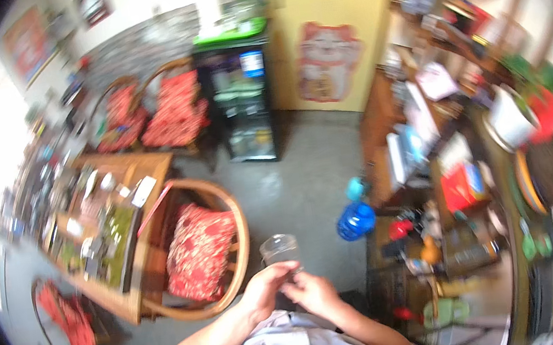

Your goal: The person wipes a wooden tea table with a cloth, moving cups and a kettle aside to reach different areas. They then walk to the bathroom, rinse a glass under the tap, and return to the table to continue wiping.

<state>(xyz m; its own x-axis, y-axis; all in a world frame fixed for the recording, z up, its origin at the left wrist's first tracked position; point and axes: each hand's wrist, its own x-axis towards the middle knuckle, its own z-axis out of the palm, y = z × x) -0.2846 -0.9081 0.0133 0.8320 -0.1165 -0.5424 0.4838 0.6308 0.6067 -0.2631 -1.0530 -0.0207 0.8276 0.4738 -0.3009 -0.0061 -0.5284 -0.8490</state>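
A clear, see-through container [279,248], perhaps a cup or jar, is held in front of my waist. My left hand [270,289] grips its near part, with the thumb and fingers toward the right. My right hand [314,293] meets it there, its fingertips against the container's near end. Blur hides the exact finger contact and whatever may lie between the hands. Just left of the container stands a round-backed wooden armchair [243,229] with a red patterned cushion [200,253].
A wooden tea table [135,295] with a tray [125,239] and many small items is at left. Ahead stands a black glass-door cabinet [246,119] by a yellow door [327,3]. A blue water bottle [356,220] sits on the floor beside crowded shelves [378,112] at right.
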